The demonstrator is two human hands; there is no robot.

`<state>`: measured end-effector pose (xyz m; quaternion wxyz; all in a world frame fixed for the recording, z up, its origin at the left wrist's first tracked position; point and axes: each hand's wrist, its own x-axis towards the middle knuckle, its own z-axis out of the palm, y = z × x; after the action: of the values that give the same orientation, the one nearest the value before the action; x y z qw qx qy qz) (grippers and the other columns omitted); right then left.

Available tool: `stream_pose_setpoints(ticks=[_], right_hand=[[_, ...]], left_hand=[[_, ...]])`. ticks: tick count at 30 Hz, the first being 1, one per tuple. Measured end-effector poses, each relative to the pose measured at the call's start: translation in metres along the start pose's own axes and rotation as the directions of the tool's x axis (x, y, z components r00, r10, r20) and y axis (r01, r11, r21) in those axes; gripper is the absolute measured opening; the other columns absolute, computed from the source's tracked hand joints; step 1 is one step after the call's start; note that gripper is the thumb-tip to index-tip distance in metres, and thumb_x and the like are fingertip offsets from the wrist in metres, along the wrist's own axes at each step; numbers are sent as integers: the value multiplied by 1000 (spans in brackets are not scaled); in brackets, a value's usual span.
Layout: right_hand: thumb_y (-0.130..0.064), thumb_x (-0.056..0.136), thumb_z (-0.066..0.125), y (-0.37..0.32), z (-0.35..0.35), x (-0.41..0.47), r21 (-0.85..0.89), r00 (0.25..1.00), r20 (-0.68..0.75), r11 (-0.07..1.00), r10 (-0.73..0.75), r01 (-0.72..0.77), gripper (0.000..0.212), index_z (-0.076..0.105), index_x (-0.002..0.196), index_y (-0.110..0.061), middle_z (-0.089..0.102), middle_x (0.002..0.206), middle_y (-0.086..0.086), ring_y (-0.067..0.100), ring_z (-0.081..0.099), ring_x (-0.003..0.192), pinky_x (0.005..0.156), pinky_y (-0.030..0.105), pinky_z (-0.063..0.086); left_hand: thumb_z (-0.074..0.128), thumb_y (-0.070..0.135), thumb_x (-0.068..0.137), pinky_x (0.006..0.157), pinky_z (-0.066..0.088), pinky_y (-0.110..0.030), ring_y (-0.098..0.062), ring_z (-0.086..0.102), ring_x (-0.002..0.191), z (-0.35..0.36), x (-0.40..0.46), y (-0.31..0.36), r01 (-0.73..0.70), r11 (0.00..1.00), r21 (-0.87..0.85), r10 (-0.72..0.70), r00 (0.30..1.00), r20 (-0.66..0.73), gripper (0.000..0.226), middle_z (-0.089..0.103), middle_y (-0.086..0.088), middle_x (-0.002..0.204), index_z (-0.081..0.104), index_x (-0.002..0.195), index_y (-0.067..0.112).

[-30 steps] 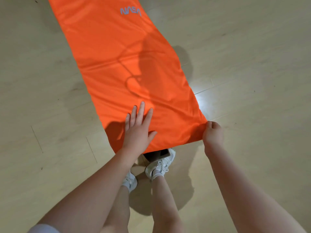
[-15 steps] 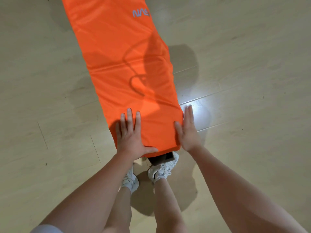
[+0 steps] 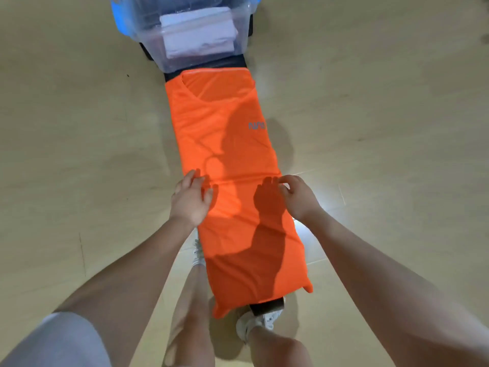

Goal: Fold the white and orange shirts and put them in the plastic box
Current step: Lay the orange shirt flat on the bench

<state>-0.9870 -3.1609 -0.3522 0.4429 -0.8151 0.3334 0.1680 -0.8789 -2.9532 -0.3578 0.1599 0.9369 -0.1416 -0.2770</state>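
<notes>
The orange shirt (image 3: 232,160) lies flat on the floor as a long narrow strip, its sides folded in and its collar at the far end. My left hand (image 3: 191,199) hovers at the strip's left edge about halfway along, fingers loosely curled and holding nothing. My right hand (image 3: 299,197) hovers at the right edge opposite it, fingers bent and empty. The clear plastic box (image 3: 148,41) with blue handles stands beyond the collar. A folded white shirt (image 3: 198,33) lies inside it.
A dark flat board (image 3: 211,65) lies under the shirt, showing at both ends. My feet in white sneakers (image 3: 260,323) stand at the strip's near end. Pale wooden floor (image 3: 79,128) surrounds everything.
Both hands left the shirt's near hem and moved up to the middle of the strip. The view tilted up, bringing the box and white shirt into sight.
</notes>
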Motion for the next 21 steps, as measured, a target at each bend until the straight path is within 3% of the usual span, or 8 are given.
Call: stream_pose_setpoints(ticks=[5,9,12,15,18,21], right_hand=[[-5,94,40,-64,-5,73,7,997,-77,1000,-19,19,28,57,116,-1,54,127,18,31,52,117,92,26,34],[-17,86,37,-96,-3,145,0,995,-100,1000,9,-9,39,56,115,0,60,118,23,34,56,112,95,35,41],[-10,92,35,-106,-5,196,1,988,-144,998,63,-64,33,51,119,1,55,119,27,40,58,106,94,42,44],[-12,97,33,-105,-3,238,12,966,-212,989,145,-146,35,47,128,-4,51,127,25,36,51,117,96,33,36],[-19,99,31,-98,1,270,134,953,-176,965,247,-225,41,37,138,-6,47,137,22,33,43,128,104,33,34],[-20,100,29,-96,1,293,325,908,-212,902,362,-283,40,44,133,-3,55,122,18,27,49,115,93,29,38]], left_hand=[[47,18,95,111,20,-28,-31,30,137,-47,85,-7,32,980,-195,-36,999,-19,38,34,-19,146,48,129,1],[48,9,93,110,25,-32,-34,39,131,-67,155,-12,-72,979,-193,63,997,-54,38,44,-25,138,47,129,-5],[47,7,93,109,29,-36,-37,41,128,-70,208,-14,-113,979,-167,101,992,-79,40,43,-26,137,44,132,-4],[46,13,94,105,25,-35,-38,39,125,-70,250,-12,44,983,-181,-76,982,-173,46,38,-25,139,36,135,-3],[54,18,90,101,28,-36,-39,44,118,-73,272,-8,187,933,-308,-267,932,-245,51,40,-26,132,37,133,-2],[58,22,88,97,35,-33,-37,51,111,-72,286,-14,236,860,-452,-361,908,-211,53,42,-23,130,39,135,7]])
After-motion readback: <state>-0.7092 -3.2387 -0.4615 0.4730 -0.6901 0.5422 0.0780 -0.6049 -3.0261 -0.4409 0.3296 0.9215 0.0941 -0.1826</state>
